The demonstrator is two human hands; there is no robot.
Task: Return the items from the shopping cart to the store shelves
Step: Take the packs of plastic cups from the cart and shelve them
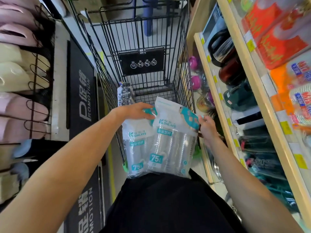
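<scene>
- Nearest the camera was the person's black garment [168, 204], with both bare forearms reaching forward from either side of it over the near end of the black wire shopping cart [143, 39].
- The left hand [136, 111] lay over the teal top corner of a clear plastic pack of disposable cups with white-and-teal printing [137, 148], fingers bent down onto its header; it appeared to grip the pack, though the fingertips were partly hidden.
- The right hand [207, 126] pinched the right edge of a second, matching pack of clear cups [171, 140], thumb on the front near the teal corner and the other fingers behind it.
- Both packs were held above the cart's near end, close to the person's body, the right one overlapping the left one's edge. A third clear pack with dark printing [123, 95] stood against the cart's left wall, untouched.
- What could go wrong, as I judged it: each pack was held only by its thin top or side margin, so the slick film might slip through the fingers and drop back into the cart, or the header might tear under the weight of the cups.
- The overlap was another risk; pulling one pack away could drag the other out of its grip.
- The wooden store shelves of kettles and boxed goods [262, 98] stood close on the right, so a swing that way might knock stock off the edge.
- Racks of pink and cream slippers [18, 78] hung on the left, well apart from the hands.
</scene>
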